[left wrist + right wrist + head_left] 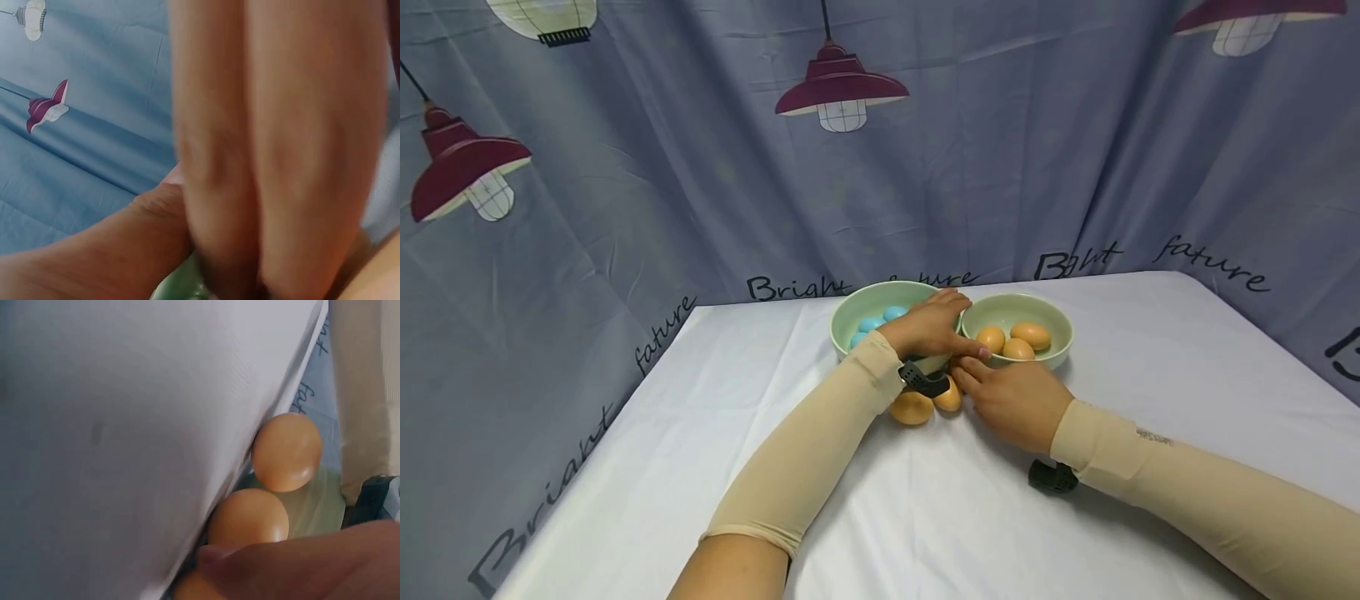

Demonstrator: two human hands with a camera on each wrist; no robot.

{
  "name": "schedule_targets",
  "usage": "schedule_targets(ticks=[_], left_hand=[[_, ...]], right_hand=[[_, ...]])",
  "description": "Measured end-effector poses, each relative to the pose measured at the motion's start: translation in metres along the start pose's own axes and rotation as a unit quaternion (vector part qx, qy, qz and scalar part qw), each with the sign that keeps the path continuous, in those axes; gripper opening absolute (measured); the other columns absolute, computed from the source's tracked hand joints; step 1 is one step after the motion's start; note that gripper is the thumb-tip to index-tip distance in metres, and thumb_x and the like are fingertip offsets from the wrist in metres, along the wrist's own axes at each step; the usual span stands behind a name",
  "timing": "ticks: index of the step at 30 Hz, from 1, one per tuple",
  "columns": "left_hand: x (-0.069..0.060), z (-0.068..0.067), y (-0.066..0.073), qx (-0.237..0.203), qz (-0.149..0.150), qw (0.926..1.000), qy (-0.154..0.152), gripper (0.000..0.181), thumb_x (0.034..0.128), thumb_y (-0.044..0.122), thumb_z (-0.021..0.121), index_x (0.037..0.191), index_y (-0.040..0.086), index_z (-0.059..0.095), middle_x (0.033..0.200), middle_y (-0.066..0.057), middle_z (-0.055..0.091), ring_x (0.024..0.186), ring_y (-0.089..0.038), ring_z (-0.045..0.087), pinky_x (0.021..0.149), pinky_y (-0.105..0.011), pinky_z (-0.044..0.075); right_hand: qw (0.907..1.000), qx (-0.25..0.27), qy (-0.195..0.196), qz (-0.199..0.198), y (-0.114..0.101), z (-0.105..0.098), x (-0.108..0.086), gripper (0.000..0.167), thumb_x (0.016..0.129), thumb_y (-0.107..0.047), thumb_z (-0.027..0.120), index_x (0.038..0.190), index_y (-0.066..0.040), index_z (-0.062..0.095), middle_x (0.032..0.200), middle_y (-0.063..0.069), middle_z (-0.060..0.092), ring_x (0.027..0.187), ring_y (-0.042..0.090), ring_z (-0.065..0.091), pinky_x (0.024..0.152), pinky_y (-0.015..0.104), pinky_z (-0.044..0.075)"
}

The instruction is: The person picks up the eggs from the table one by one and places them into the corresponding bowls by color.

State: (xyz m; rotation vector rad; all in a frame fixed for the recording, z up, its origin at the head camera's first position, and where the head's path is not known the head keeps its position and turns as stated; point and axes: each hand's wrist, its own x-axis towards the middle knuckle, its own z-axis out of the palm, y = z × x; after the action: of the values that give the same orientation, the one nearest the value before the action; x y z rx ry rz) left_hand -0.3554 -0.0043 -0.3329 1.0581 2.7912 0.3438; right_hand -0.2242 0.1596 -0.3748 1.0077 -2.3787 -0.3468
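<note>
My left hand (928, 323) reaches across the gap between two pale green bowls, its thumb by the near rim of the right bowl (1060, 360). Its fingertips are hidden in the head view; in the left wrist view two fingers (215, 150) point down past a sliver of green, and what they touch does not show. Low in front of the right bowl, my right hand (1022, 404) pinches an orange egg (195, 589), mostly covered by its thumb. Two more orange eggs, one left (912, 408) and one nearer (949, 395), lie on the cloth beside its fingers.
Several blue eggs (871, 324) lie in the larger left bowl (842, 312), partly behind my left arm. Three orange eggs (1031, 336) rest in the right bowl. A white cloth (700, 467) covers the table, and a grey-blue curtain (1000, 167) hangs behind.
</note>
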Motion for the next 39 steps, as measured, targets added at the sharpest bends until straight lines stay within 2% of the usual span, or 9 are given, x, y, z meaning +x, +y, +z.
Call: schedule_targets(ticks=[5, 8, 12, 14, 20, 26, 29, 34, 39], left_hand=[[0.000, 0.002, 0.001, 0.005, 0.010, 0.9999, 0.002, 0.095, 0.0926, 0.066, 0.071, 0.163, 0.010, 0.039, 0.172, -0.006, 0.032, 0.165, -0.024, 0.017, 0.134, -0.044, 0.022], [0.000, 0.002, 0.003, 0.005, 0.016, 0.9999, 0.004, 0.091, 0.0948, 0.062, 0.070, 0.161, 0.008, 0.040, 0.171, -0.007, 0.035, 0.165, -0.025, 0.018, 0.134, -0.042, 0.021], [0.001, 0.000, 0.004, 0.007, 0.013, 0.9999, 0.002, 0.087, 0.0980, 0.059, 0.068, 0.162, 0.008, 0.039, 0.171, -0.008, 0.034, 0.165, -0.024, 0.017, 0.134, -0.039, 0.021], [0.002, -0.001, 0.004, 0.009, 0.013, 0.9999, 0.000, 0.089, 0.0982, 0.060, 0.067, 0.163, 0.007, 0.037, 0.172, -0.009, 0.033, 0.166, -0.025, 0.016, 0.134, -0.040, 0.021], [0.003, -0.002, 0.004, 0.006, 0.012, 0.9999, -0.003, 0.091, 0.0970, 0.063, 0.067, 0.163, 0.008, 0.037, 0.172, -0.007, 0.033, 0.166, -0.025, 0.016, 0.135, -0.041, 0.019], [0.002, -0.001, 0.001, -0.002, 0.003, 1.0000, -0.009, 0.094, 0.0963, 0.065, 0.067, 0.165, 0.009, 0.035, 0.174, -0.007, 0.029, 0.166, -0.024, 0.013, 0.135, -0.042, 0.019], [0.001, 0.000, 0.000, -0.003, 0.001, 0.9999, -0.012, 0.097, 0.0949, 0.067, 0.068, 0.165, 0.010, 0.034, 0.175, -0.008, 0.028, 0.167, -0.024, 0.012, 0.135, -0.043, 0.019], [-0.001, -0.001, 0.001, -0.002, 0.000, 1.0000, -0.007, 0.095, 0.0954, 0.066, 0.068, 0.165, 0.009, 0.035, 0.174, -0.008, 0.028, 0.166, -0.023, 0.013, 0.134, -0.043, 0.020], [-0.001, -0.002, 0.002, 0.000, 0.000, 1.0000, -0.005, 0.093, 0.0961, 0.065, 0.068, 0.164, 0.010, 0.036, 0.174, -0.007, 0.029, 0.166, -0.023, 0.014, 0.134, -0.043, 0.020]], right_hand=[[1.0000, -0.006, 0.005, -0.003, -0.004, 0.005, 0.003, 0.037, 0.090, -0.008, 0.075, 0.126, -0.003, 0.070, 0.113, 0.011, 0.069, 0.080, 0.022, 0.070, 0.056, 0.036, 0.059], [0.9997, -0.021, 0.010, -0.005, -0.004, 0.005, 0.004, 0.031, 0.089, -0.006, 0.077, 0.120, -0.003, 0.071, 0.111, 0.013, 0.070, 0.093, 0.026, 0.072, 0.061, 0.038, 0.062], [0.9985, -0.051, 0.013, -0.014, -0.002, 0.003, 0.004, 0.026, 0.086, -0.006, 0.080, 0.111, -0.004, 0.072, 0.104, 0.014, 0.067, 0.093, 0.029, 0.071, 0.058, 0.037, 0.060], [0.9988, -0.047, 0.008, -0.015, 0.000, 0.001, 0.004, 0.024, 0.085, -0.007, 0.081, 0.107, -0.006, 0.073, 0.101, 0.015, 0.065, 0.090, 0.028, 0.069, 0.056, 0.037, 0.060], [0.9975, 0.062, -0.034, 0.008, 0.006, -0.012, 0.003, 0.009, 0.088, -0.015, 0.082, 0.092, -0.013, 0.074, 0.098, 0.015, 0.065, 0.078, 0.026, 0.068, 0.062, 0.037, 0.061], [0.9783, 0.190, -0.081, 0.014, 0.018, -0.024, 0.004, 0.022, 0.083, -0.006, 0.084, 0.083, -0.022, 0.068, 0.073, -0.006, 0.056, 0.059, 0.009, 0.050, 0.056, 0.024, 0.047], [0.9717, 0.222, -0.081, 0.004, 0.025, -0.023, 0.004, 0.024, 0.082, -0.004, 0.083, 0.087, -0.023, 0.070, 0.065, -0.014, 0.055, 0.060, 0.006, 0.047, 0.057, 0.023, 0.044], [0.9651, 0.246, -0.086, -0.024, 0.037, -0.018, 0.004, 0.028, 0.080, -0.004, 0.084, 0.096, -0.024, 0.076, 0.077, -0.015, 0.064, 0.068, 0.004, 0.052, 0.062, 0.022, 0.047], [0.9475, 0.298, -0.107, -0.045, 0.048, -0.015, 0.005, 0.032, 0.082, -0.001, 0.081, 0.104, -0.024, 0.078, 0.075, -0.017, 0.059, 0.067, -0.002, 0.047, 0.064, 0.019, 0.044]])
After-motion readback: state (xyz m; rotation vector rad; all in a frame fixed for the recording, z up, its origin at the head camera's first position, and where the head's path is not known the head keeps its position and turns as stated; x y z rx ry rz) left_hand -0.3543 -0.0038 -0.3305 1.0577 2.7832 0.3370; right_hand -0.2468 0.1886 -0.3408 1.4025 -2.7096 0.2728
